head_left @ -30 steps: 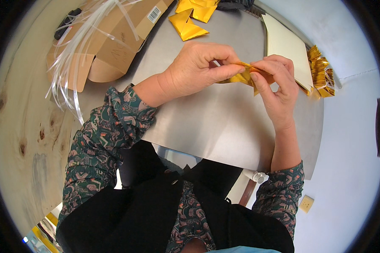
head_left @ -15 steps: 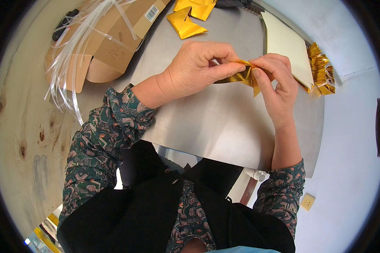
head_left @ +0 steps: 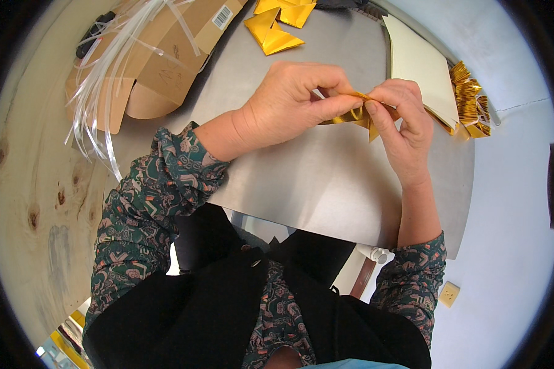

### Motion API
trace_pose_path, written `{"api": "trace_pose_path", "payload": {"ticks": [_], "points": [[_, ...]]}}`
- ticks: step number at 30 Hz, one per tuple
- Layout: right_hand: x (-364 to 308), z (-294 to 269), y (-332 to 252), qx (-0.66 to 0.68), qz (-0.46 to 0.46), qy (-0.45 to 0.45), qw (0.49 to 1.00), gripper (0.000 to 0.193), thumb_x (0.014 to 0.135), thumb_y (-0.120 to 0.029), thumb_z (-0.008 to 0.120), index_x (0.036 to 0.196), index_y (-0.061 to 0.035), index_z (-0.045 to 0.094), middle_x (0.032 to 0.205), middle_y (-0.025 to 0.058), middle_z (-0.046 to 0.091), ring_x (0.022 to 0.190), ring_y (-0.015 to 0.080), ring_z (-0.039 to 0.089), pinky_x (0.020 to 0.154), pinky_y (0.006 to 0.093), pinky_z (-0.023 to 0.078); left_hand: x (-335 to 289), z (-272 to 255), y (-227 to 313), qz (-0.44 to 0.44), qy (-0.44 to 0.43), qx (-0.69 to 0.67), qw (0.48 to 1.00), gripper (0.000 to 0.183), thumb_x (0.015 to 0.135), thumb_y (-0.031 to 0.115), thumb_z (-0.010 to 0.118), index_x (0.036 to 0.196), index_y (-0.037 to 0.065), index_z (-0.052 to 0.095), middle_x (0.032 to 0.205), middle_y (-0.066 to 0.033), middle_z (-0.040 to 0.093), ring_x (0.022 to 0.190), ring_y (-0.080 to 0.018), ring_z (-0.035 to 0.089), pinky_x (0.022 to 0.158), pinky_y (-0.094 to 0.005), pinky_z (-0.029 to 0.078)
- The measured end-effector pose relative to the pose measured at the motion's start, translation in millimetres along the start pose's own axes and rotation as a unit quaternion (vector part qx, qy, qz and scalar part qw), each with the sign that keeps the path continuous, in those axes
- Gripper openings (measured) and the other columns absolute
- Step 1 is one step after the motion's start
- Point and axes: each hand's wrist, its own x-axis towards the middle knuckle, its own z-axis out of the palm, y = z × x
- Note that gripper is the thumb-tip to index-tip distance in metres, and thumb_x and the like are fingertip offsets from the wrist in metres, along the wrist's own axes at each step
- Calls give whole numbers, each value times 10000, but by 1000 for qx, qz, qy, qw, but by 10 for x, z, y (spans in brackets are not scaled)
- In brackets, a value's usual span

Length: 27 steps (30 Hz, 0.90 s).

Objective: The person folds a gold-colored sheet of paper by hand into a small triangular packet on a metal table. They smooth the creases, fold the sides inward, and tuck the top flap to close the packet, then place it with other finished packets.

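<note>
A strip of shiny gold foil paper (head_left: 373,131), partly folded, is pinched between both hands above the metal table (head_left: 301,178). My left hand (head_left: 295,95) closes thumb and forefinger on its upper edge. Just to the right, my right hand (head_left: 403,126) grips the same paper with thumb and bent fingers, the fingertips of the two hands almost meeting. A pointed corner hangs down between them. Most of the paper is hidden behind the left fingers.
Folded gold paper pieces (head_left: 271,34) lie at the far edge. A cardboard box (head_left: 166,67) with white plastic strips (head_left: 111,74) stands at the left. To the right are a stack of cream sheets (head_left: 421,67) and a bundle of folded gold pieces (head_left: 469,98), beside the wall (head_left: 511,184).
My left fingers have shifted slightly right, closer to the right hand. Less of the gold paper shows below them, and its upper edge is bent more. Both hands keep their hold.
</note>
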Motion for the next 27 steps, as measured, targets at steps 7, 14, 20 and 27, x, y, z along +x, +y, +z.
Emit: {"api": "trace_pose_path", "payload": {"ticks": [7, 14, 20, 27], "points": [[-26, -7, -3, 44, 58, -6, 997, 57, 899, -44, 723, 953, -57, 727, 883, 29, 685, 968, 183, 597, 731, 270, 499, -6, 20, -3, -22, 1, -28, 999, 174, 982, 166, 725, 1109, 51, 756, 955, 3, 726, 844, -48, 665, 738, -217, 557], [-26, -6, 19, 57, 59, -14, 996, 61, 898, -35, 721, 956, -50, 727, 903, 37, 685, 988, 179, 604, 745, 271, 513, 5, -23, -47, 32, -2, -26, 999, 176, 1006, 146, 690, 1145, 60, 755, 1013, -3, 737, 904, -53, 659, 767, -216, 543], [-28, 3, 11, 54, 61, -17, 997, 60, 895, -33, 721, 952, -50, 729, 902, 34, 686, 989, 178, 605, 747, 270, 513, 11, -43, -38, -1, -22, -54, 998, 163, 1010, 150, 689, 1115, 46, 757, 972, 12, 717, 861, -31, 617, 733, -195, 515], [-26, 7, 17, 40, 55, -18, 998, 61, 897, -43, 723, 955, -56, 734, 902, 31, 687, 990, 177, 607, 755, 275, 513, 20, -57, -34, 3, -26, -49, 998, 148, 1011, 140, 686, 1086, 27, 747, 954, 13, 703, 845, -28, 611, 727, -188, 512]]}}
